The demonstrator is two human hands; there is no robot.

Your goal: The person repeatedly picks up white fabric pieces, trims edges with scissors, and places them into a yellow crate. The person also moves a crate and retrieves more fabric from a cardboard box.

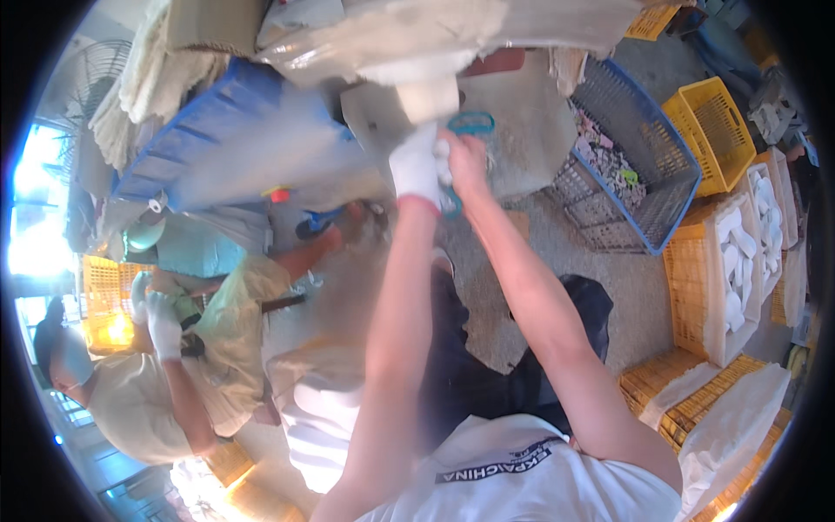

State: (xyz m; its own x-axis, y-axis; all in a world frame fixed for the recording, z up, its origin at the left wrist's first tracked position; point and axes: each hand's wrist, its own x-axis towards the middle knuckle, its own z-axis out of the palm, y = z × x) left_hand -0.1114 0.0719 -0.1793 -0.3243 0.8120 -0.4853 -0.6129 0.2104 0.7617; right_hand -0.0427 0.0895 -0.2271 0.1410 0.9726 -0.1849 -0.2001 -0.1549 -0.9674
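Observation:
My left hand [415, 167], in a white glove with a red cuff, reaches forward beneath the front of a plastic-covered bench. Its fingers are closed, and what they grip is hidden. Beside it, touching or nearly so, is my bare right hand [468, 163], its fingers curled in. Something small and white [444, 162] shows between the two hands; its kind cannot be made out. Just beyond my left fingertips stands a pale, block-like piece [428, 99]. A teal loop [472, 123] lies past my right hand.
A blue-rimmed crate [639, 204] with rubble stands right, near a yellow crate [711, 135]. Lined baskets of white spoon-shaped pieces [736, 261] stand farther right. A blue panel [239, 139] leans at left. A co-worker [143, 383] with white gloves sits at left.

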